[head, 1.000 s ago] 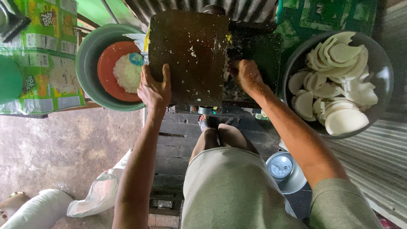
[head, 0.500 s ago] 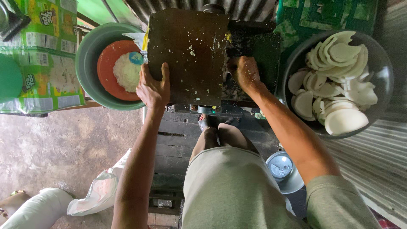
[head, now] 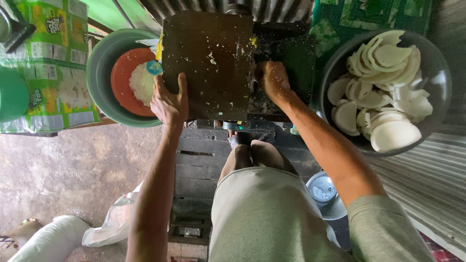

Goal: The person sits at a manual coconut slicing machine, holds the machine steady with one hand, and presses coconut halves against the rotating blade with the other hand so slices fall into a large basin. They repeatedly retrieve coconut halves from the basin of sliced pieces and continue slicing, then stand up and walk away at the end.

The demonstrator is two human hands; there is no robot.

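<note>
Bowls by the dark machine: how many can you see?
2. A green bowl sits left of the dark machine; a grey bowl of white slices sits right. Others may be hidden.

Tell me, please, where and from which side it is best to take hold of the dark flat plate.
Probably grip the dark flat plate at its near edge, coming from the person's side. That edge overhangs freely, and the left hand already rests on its near-left corner; the far edge meets the wall.

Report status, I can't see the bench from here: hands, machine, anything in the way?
Left hand flat on dark metal cover, grip open. Right hand pressing at the cover's right edge, grip unclear. Bowl of white slices on the right, apart.
</note>
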